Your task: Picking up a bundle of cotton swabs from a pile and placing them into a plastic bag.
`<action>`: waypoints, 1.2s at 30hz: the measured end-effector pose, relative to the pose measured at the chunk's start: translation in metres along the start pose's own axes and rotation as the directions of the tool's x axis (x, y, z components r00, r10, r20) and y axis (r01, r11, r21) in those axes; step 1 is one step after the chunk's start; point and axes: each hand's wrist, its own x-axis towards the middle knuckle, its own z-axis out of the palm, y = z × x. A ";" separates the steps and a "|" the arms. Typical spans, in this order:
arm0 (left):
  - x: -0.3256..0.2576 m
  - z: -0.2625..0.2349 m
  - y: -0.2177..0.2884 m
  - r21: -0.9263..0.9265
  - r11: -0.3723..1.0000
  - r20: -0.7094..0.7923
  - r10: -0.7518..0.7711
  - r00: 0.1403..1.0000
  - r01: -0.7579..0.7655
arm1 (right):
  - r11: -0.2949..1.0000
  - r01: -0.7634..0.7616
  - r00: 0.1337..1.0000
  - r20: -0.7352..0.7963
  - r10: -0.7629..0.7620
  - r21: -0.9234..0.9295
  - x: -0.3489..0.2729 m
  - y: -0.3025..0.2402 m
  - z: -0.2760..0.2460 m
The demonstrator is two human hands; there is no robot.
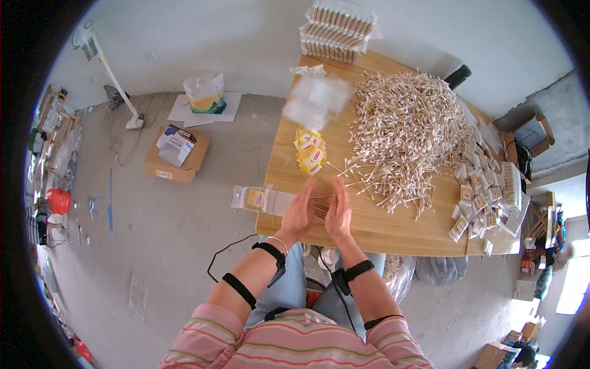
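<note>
The person sits at a wooden table, both forearms reaching up over its near edge. The left hand and right hand stand palm to palm with fingers extended, pressing a bundle of wooden cotton swabs between them; both hands are thus closed against the bundle from either side, not clenched into fists. The bundle sits just above the tabletop near the front edge, a little left of the table's middle. Just left of the left hand, a clear plastic packet of swabs lies partly overhanging the table's left edge. Beyond the hands lie a few yellow labels, and farther back a heap of empty clear bags. A large loose pile of cotton swabs covers the middle and far right of the table, its stray sticks reaching near the right hand. Filled small packets are crowded along the right edge. Stacked trays of packed swabs stand at the far end. On the floor to the left sits an open cardboard box.
</note>
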 end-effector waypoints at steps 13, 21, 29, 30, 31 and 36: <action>0.002 0.005 -0.019 0.023 0.973 -0.243 0.229 0.943 -0.230 | 0.660 0.338 0.889 0.458 0.009 -0.671 -0.032 -0.023 -0.005; 0.001 0.004 -0.019 0.027 0.968 -0.269 0.248 0.930 -0.250 | 0.664 0.366 0.870 0.493 0.004 -0.652 -0.049 -0.032 -0.009; 0.003 0.006 -0.025 -0.075 0.977 -0.304 0.167 0.938 -0.198 | 0.672 0.277 0.928 0.373 -0.001 -0.687 -0.045 -0.029 -0.012; 0.003 0.006 -0.025 -0.093 0.975 -0.314 0.165 0.935 -0.203 | 0.673 0.280 0.926 0.378 -0.001 -0.685 -0.045 -0.028 -0.013; 0.004 0.007 -0.025 -0.093 0.974 -0.311 0.167 0.936 -0.204 | 0.697 0.279 0.923 0.385 -0.004 -0.661 -0.042 -0.025 -0.013; 0.004 0.004 -0.022 -0.032 0.974 -0.339 0.200 0.919 -0.224 | 0.861 0.075 0.974 0.222 0.045 -0.503 -0.033 -0.022 -0.021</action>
